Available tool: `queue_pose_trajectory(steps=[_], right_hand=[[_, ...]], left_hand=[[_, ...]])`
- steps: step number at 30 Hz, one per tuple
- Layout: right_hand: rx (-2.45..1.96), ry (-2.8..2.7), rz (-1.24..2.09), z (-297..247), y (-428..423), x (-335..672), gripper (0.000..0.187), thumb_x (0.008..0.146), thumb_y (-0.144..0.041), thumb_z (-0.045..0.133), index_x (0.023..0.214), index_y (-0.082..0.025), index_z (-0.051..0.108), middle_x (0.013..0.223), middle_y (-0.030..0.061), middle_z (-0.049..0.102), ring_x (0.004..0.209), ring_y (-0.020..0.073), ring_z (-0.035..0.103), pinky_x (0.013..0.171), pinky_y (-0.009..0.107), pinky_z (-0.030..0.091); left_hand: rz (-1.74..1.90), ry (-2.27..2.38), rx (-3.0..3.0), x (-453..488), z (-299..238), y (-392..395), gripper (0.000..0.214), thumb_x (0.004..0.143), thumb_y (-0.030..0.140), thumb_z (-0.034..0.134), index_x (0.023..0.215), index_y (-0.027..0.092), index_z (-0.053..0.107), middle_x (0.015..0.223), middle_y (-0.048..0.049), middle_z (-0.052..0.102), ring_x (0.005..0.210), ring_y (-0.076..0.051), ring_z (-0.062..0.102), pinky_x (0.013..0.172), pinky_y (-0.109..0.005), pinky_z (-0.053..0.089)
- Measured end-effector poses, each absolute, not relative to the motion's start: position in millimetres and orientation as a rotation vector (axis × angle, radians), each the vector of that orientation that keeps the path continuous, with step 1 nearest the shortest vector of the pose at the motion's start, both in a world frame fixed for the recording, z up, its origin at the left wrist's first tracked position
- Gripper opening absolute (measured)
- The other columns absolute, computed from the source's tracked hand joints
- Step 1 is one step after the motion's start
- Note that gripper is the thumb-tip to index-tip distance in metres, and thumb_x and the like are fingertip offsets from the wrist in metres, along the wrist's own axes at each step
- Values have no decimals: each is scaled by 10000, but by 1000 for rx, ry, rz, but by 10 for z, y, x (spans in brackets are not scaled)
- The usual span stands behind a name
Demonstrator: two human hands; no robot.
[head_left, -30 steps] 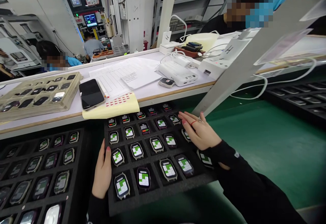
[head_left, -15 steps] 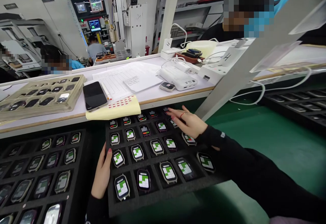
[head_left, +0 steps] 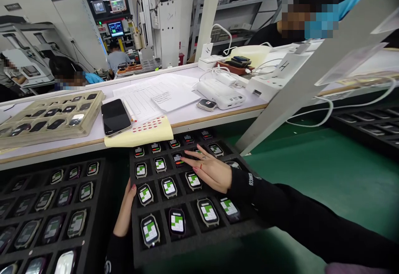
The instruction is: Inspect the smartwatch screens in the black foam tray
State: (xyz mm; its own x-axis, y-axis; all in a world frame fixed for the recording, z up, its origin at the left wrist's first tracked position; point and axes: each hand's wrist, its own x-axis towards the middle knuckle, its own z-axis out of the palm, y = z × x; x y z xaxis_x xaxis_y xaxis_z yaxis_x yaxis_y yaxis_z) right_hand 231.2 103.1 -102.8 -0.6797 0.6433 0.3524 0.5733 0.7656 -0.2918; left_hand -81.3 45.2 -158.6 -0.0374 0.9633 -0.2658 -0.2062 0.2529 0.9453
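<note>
A black foam tray (head_left: 199, 240) holds several smartwatches in square pockets, most with green-and-white screens. At the tray's left side is my left hand (head_left: 125, 207), its thumb against the edge and its other fingers mostly hidden; it grips that side. My right hand (head_left: 212, 172) is stretched over the tray with fingers spread and nothing held. Its index fingertip is at a smartwatch (head_left: 178, 159) with a dark screen of text and a coloured strip, apparently touching it. Beneath the right hand and sleeve, some watches are partly covered.
Above the tray runs a white bench edge (head_left: 218, 120) with a phone (head_left: 116, 117), a yellow sheet (head_left: 140, 133), papers, a white power bank (head_left: 220, 93) and a beige watch tray (head_left: 52, 118). Another black tray (head_left: 93, 228) lies left. A slanted metal post (head_left: 280, 87) stands right. Co-workers are beyond.
My right hand has moved left and toward me, from the far right pockets to the middle of the tray. My left hand stays at the tray's side.
</note>
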Motion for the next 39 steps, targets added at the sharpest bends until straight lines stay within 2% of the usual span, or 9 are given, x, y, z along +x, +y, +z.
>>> queue_pose_trajectory(steps=[5, 10, 14, 17, 21, 26, 34, 39], right_hand=[[-1134, -2349, 55, -1019, 1160, 2458, 472, 990, -212, 231, 1378, -114, 482, 1296, 116, 575, 1329, 275, 384, 1132, 597, 212], [-1512, -1983, 73, -1058, 1415, 2743, 488, 994, -282, 197, 1316, -167, 544, 1271, 118, 591, 1259, 290, 477, 1089, 608, 292], [-1632, -1910, 78, -1118, 1543, 2876, 498, 994, -262, 168, 1289, -204, 565, 1289, 95, 579, 1274, 270, 464, 1103, 587, 272], [-1679, -1956, 83, -1175, 1579, 2891, 484, 970, -240, 210, 1250, -162, 596, 1253, 116, 603, 1278, 306, 453, 1083, 635, 265], [-1698, -2004, 74, -1169, 1566, 2886, 481, 951, -228, 235, 1246, -118, 598, 1230, 143, 614, 1263, 346, 460, 1047, 685, 278], [-1603, -2112, 32, -1022, 1475, 2787, 508, 979, -240, 188, 1310, -86, 542, 1284, 146, 576, 1303, 314, 416, 1105, 646, 207], [-1440, -2364, 32, -1062, 1517, 2481, 514, 982, -242, 184, 1314, -80, 541, 1306, 139, 561, 1296, 291, 431, 1107, 571, 280], [-1393, -2473, 15, -1087, 1559, 2362, 503, 961, -233, 220, 1269, -45, 570, 1287, 159, 571, 1297, 344, 413, 1083, 627, 269]], left_hand=[[1180, 1273, 804, -827, -1614, 480, 650, 815, 521, 584, 1385, 251, 425, 1437, -72, 463, 1380, -294, 340, 1141, -425, 310], [1210, 1282, 795, -837, -1667, 547, 682, 757, 530, 637, 1348, 235, 468, 1416, -82, 485, 1364, -307, 364, 1140, -426, 308], [1220, 1300, 785, -838, -1704, 578, 703, 736, 541, 640, 1340, 226, 467, 1424, -89, 476, 1338, -312, 402, 1136, -441, 310], [1218, 1294, 788, -834, -1716, 584, 683, 748, 532, 633, 1338, 232, 468, 1417, -85, 485, 1326, -310, 420, 1130, -447, 320], [1245, 1284, 827, -832, -1712, 576, 660, 748, 532, 636, 1315, 224, 496, 1380, -86, 523, 1326, -312, 420, 1126, -442, 326], [1226, 1227, 844, -831, -1666, 529, 623, 808, 504, 599, 1356, 245, 455, 1425, -71, 476, 1375, -290, 347, 1141, -424, 300], [1224, 1210, 830, -799, -1485, 415, 612, 846, 494, 581, 1388, 251, 436, 1485, -58, 401, 1386, -294, 324, 1155, -429, 271], [1212, 1246, 823, -804, -1427, 371, 573, 854, 487, 581, 1373, 279, 452, 1489, -30, 397, 1380, -277, 337, 1143, -404, 294]])
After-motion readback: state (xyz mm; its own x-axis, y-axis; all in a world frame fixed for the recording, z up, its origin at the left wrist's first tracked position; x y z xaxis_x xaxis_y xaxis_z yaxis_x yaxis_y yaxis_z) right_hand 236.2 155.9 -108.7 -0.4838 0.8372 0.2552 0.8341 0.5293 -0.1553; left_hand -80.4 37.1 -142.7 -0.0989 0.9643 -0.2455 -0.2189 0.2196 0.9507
